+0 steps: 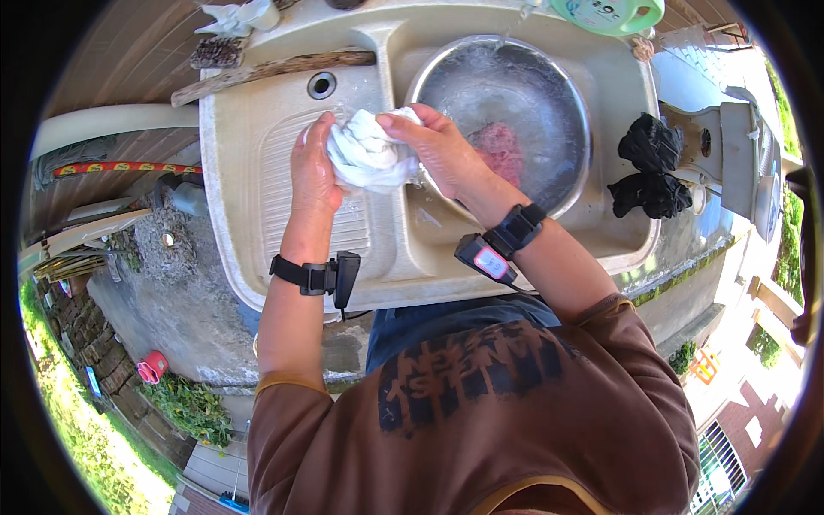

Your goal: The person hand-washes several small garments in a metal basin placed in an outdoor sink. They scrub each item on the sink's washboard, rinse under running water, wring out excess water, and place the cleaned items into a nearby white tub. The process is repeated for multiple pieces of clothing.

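Note:
A wet white cloth (372, 151) is bunched between my two hands, over the ribbed washboard side (309, 187) of a laundry sink. My left hand (314, 164) grips its left edge, thumb up. The fingers and thumb of my right hand (441, 145) pinch its upper right part. Just right of the cloth, a round metal basin (547, 96) full of water stands in the sink's deeper bowl. A pink cloth (499, 151) lies in that water, partly hidden by my right hand and wrist. A thin stream of water (512, 29) falls into the basin at its far rim.
A wooden stick (277, 72) lies across the washboard side, near the drain (322, 85). A scrub brush (219, 53) rests at the back left corner. At the back right stands a green detergent jug (608, 14). Black cloths (650, 167) hang by the sink's right rim.

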Tool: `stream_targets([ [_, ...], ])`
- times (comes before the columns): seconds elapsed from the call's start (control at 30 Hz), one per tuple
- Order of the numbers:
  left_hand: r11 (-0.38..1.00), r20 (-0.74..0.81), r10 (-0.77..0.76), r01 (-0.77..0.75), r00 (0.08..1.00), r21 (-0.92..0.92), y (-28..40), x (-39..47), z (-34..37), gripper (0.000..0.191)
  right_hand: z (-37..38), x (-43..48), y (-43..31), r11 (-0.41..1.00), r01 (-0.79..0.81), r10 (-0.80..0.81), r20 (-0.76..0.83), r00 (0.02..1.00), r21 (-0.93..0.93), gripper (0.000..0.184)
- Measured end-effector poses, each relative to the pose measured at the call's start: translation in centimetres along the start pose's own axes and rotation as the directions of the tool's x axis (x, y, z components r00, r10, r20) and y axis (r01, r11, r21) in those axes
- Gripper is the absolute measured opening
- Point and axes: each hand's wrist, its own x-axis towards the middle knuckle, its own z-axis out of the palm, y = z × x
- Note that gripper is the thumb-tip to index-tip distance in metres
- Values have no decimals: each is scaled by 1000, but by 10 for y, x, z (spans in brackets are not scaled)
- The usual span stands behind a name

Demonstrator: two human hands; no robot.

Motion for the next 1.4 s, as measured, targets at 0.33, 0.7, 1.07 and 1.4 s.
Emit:
stream_targets([
  [0.33,232,59,326,-140,944,963,-1,83,-123,62,48,117,159,318,-277,-317,-378,870,-907,40],
  [0.7,-237,389,625,-310,677,921,-45,149,-123,28,38,161,174,-181,-252,-560,-111,821,-951,29],
  [1.07,61,426,432,-497,795,865,-25,39,-126,27,43,85,173,-176,58,-370,120,921,-983,23],
  [1.4,383,381,295,-474,876,793,-4,70,-107,33,59,108,148,-83,55,-580,93,809,-995,27],
])
